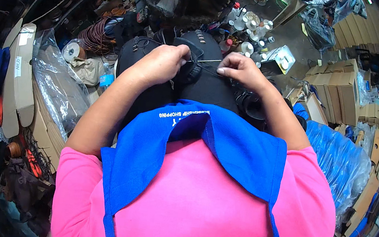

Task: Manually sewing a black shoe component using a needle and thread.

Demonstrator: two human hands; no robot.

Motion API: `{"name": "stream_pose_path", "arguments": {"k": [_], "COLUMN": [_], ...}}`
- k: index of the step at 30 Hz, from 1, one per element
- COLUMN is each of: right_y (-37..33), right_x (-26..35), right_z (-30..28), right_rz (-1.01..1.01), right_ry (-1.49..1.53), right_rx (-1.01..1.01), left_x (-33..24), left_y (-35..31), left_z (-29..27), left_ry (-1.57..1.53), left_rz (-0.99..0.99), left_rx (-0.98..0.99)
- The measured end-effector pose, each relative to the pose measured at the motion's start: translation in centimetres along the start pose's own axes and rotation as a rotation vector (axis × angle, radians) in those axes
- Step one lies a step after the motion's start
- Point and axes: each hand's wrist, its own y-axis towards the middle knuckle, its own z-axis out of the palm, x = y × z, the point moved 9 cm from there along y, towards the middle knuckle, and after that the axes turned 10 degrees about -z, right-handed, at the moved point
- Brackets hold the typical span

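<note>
On my lap lies a black piece (189, 72) that looks like part of a shoe, with a rounded, ridged edge. My left hand (169, 62) is closed at its upper left side, thumb and fingers pinched together on it. A thin, shiny metal needle-like rod (210, 61) reaches from the piece toward my right hand (242, 71). The fingers of that hand are pinched at the end of a dark thread (210, 70), close to the rod's tip. A loop of dark cord (146, 40) arcs over my left knee, beside the left hand.
Several white-capped bottles (252, 29) and a metal can (279, 58) stand beyond my right knee. Cardboard boxes (335, 86) and blue plastic-wrapped goods (336, 153) fill the right. Coiled brown cord (96, 35), clear plastic (56, 83) and cardboard (29, 70) lie left.
</note>
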Motion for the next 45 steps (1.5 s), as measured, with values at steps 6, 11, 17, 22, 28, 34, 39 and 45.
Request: {"name": "stream_pose_path", "arguments": {"k": [6, 11, 17, 22, 28, 34, 39, 45], "right_y": [0.9, 2.5, 2.0, 3.1, 2.8, -1.5, -1.6, 3.5], "right_x": [4.7, 0.4, 9.5, 8.9, 6.8, 2.5, 0.4, 2.3], "right_z": [-3.3, -6.1, 0.8, 5.3, 3.9, -4.3, -6.8, -1.4], "right_rz": [-0.048, -0.003, -0.338, -0.336, -0.347, -0.102, 0.073, -0.134], "right_ry": [-0.233, -0.951, -1.006, -1.230, -1.076, -0.976, 0.385, 1.297], "right_rx": [-0.086, -0.202, 0.061, 0.295, 0.290, 0.043, -0.416, -0.551], "left_x": [-1.2, -1.9, -0.9, -1.2, 0.5, 12.3, 15.4, 6.9], "left_y": [-0.1, 0.6, 0.0, -0.2, -2.4, -10.0, -12.4, -8.3], "left_z": [0.4, 0.8, 0.8, 0.3, -0.7, -9.1, -12.8, -11.9], "left_ry": [0.177, 0.239, 0.176, 0.191, 0.255, 0.059, -0.772, -1.696], "left_rz": [0.058, 0.099, 0.065, 0.114, 0.257, -0.219, -0.214, 0.228], "left_rx": [0.066, 0.092, 0.088, 0.036, -0.023, -0.298, -0.406, -0.320]}}
